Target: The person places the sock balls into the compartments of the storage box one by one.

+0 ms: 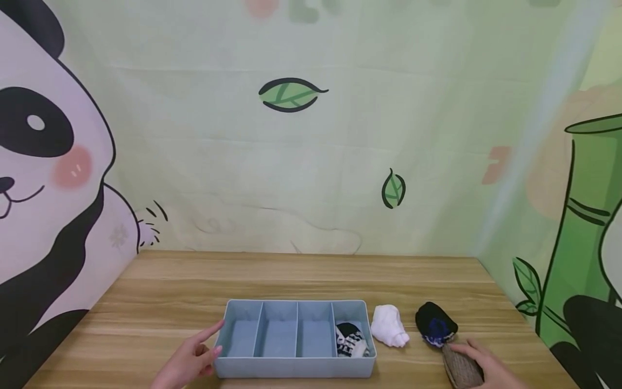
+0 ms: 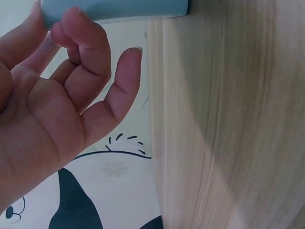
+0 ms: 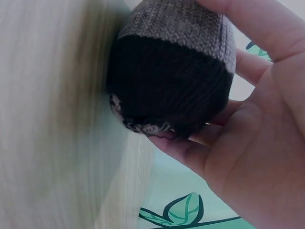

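Note:
My right hand (image 1: 483, 367) grips a rolled brown-grey knit sock (image 1: 460, 367). In the right wrist view that sock (image 3: 167, 81) shows a wide black band, with fingers along its side and under its end. Just beyond it lies a black rolled sock (image 1: 434, 321) with a blue pattern, overlapping it in the head view. At the left end of a blue-grey divided box (image 1: 291, 367), my left hand (image 1: 189, 356) has its index finger and thumb at the outer wall. Its other fingers (image 2: 126, 71) bend loosely below the box. In the rightmost compartment sits a black-and-white patterned sock (image 1: 351, 341).
A white rolled sock (image 1: 389, 325) lies close to the box's right end. The wooden table (image 1: 184, 286) reaches back to a wall cloth (image 1: 218, 162) printed with a panda, leaves and bamboo. The box's other compartments hold nothing.

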Demonstrator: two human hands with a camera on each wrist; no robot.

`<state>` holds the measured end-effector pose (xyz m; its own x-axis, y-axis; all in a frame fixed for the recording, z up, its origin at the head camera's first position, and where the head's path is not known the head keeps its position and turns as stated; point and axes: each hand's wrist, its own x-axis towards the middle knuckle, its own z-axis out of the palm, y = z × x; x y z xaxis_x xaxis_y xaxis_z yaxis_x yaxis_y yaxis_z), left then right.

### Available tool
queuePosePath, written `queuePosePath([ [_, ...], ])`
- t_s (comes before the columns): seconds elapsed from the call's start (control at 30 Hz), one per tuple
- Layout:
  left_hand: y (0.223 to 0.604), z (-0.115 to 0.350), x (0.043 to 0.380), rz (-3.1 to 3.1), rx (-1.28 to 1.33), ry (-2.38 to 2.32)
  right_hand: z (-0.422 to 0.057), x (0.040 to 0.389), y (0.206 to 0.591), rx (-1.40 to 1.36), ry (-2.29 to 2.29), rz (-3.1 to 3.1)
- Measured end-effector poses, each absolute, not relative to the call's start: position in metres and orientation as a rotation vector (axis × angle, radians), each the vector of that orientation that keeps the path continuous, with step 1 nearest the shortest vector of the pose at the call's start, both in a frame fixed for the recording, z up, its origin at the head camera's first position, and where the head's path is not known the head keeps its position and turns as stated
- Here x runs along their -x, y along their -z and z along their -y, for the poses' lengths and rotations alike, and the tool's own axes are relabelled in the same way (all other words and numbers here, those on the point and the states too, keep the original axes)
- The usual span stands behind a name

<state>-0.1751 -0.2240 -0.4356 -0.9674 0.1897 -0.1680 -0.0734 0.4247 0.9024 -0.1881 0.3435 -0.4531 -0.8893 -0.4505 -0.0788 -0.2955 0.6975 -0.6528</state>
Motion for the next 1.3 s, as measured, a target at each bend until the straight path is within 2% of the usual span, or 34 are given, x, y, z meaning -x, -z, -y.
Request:
queuePosePath([
  [0.67, 0.434, 0.223, 0.175, -2.453, -0.097, -1.533, -0.33, 0.184, 0.449, 0.557, 1.015, -2.692],
  [1.0, 0.434, 0.223, 0.175, -2.453, -0.083, -1.533, -0.31, 0.181, 0.439, 0.709, 1.038, -2.818],
  [1.3, 0.433, 0.222, 0.174, -2.442, -0.046, -1.549, -0.283, 0.183, 0.426, 0.571, 1.1, -2.858],
])
